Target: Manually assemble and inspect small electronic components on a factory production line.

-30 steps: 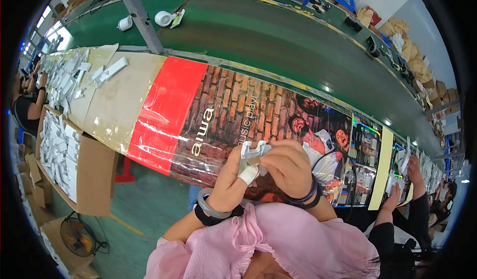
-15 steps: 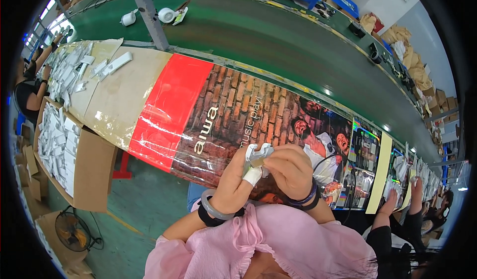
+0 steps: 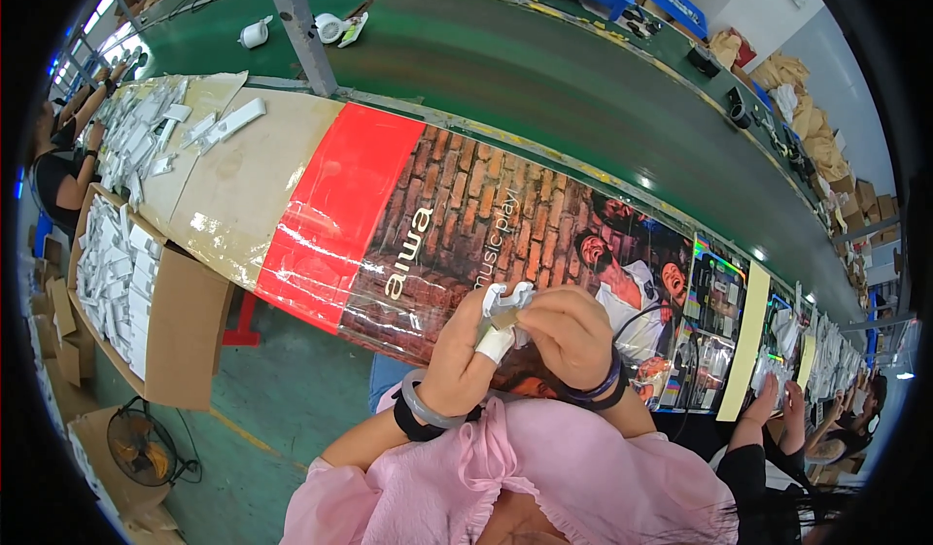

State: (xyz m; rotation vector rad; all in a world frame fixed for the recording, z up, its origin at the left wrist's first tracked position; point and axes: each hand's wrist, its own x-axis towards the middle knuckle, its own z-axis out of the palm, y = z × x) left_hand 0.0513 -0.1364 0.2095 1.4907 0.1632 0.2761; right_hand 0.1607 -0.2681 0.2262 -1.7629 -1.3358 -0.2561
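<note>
Just above the near edge of the table my two hands meet. My left hand (image 3: 459,349) is closed round a small white plastic part (image 3: 509,297) with a notched, curved end. White tape (image 3: 496,344) wraps its thumb. My right hand (image 3: 569,336) pinches against the same part, fingers curled together. A small tan piece (image 3: 504,319) shows between the thumb and the right fingertips; I cannot tell which hand grips it. Much of the plastic part is hidden by my fingers.
A printed sheet with a red band (image 3: 330,195) covers the table. Far left lie many white plastic pieces (image 3: 136,127); below them stands a carton (image 3: 190,322) full of similar pieces. A fan (image 3: 146,443) is on the floor. At right, a co-worker's hands (image 3: 773,399) hold a clear bag.
My hands stay almost in place on the white part. At right, the co-worker's hands have come closer together and lower. The whole scene has shifted very slightly.
</note>
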